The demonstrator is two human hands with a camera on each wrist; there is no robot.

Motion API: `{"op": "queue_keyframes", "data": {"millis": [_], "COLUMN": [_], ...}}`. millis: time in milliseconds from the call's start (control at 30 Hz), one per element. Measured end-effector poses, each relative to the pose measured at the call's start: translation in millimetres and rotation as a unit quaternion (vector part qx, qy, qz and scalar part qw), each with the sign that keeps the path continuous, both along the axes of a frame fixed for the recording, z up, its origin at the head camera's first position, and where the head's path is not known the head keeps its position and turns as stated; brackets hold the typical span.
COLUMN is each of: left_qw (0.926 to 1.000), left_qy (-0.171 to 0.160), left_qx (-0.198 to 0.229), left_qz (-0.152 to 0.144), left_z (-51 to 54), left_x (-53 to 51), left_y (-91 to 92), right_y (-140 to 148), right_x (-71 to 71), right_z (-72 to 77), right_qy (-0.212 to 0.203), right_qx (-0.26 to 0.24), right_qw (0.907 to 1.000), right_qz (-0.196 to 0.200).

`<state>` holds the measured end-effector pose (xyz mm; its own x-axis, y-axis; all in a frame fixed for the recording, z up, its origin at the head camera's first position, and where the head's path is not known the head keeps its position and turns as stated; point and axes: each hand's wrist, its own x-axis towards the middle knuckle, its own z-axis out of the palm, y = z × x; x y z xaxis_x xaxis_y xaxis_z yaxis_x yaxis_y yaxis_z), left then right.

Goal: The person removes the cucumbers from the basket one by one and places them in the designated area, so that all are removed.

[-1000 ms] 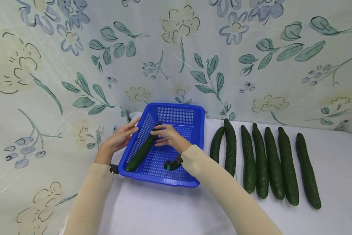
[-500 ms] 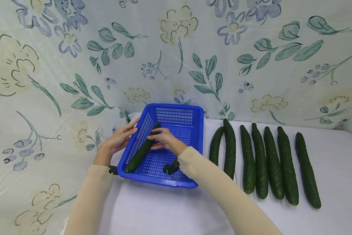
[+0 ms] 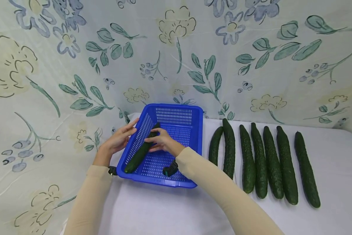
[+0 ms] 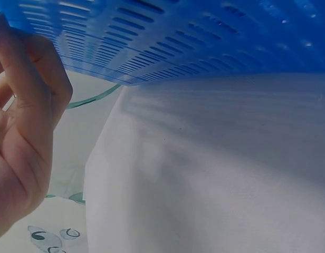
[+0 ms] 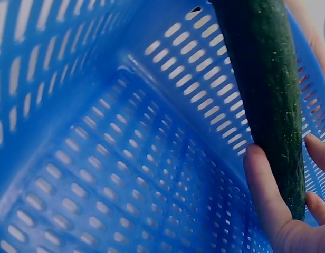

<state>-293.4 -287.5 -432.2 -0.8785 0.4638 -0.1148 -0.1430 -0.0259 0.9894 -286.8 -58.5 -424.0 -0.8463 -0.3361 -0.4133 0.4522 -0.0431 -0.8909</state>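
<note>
A dark green cucumber (image 3: 138, 158) lies slantwise along the left side of the blue perforated basket (image 3: 176, 105). My right hand (image 3: 165, 142) reaches into the basket and holds the cucumber near its upper half. In the right wrist view, fingers (image 5: 261, 182) and thumb sit on opposite sides of the cucumber (image 5: 268, 89). Outside the basket, my left hand (image 3: 116, 141) rests against the left wall, its fingers extended up to the rim. The left wrist view shows this hand (image 4: 30, 100) beside the slotted blue wall, with part of its fingertips hidden.
Several more cucumbers (image 3: 271, 163) lie side by side on the white-covered table (image 3: 164, 209), right of the basket. A flower-patterned cloth (image 3: 152, 42) hangs close behind and to the left. The right sleeve (image 3: 214, 179) crosses the basket's right front corner.
My right hand has moved slightly left and down onto the cucumber, and its fingers have closed around it. The left hand and the basket stay in place.
</note>
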Motion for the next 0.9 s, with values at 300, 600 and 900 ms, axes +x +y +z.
{"op": "queue_keyframes", "data": {"millis": [300, 600, 900], "left_qw": [1.0000, 1.0000, 0.9999], "left_qy": [0.005, 0.003, 0.006], "left_qx": [0.000, -0.009, -0.012], "left_qz": [-0.001, 0.001, 0.004], "left_z": [-1.2, 0.2, 1.6], "left_x": [0.3, 1.0, 0.9], "left_y": [-1.2, 0.4, 0.4], "right_y": [-1, 1, 7], "right_x": [0.4, -2.2, -5.3], "right_z": [-2.7, 0.7, 11.9], "right_qy": [0.017, 0.002, -0.043], "right_qx": [0.006, -0.006, -0.021], "right_qw": [0.9998, 1.0000, 0.9986], "right_qz": [-0.003, -0.003, -0.022]}}
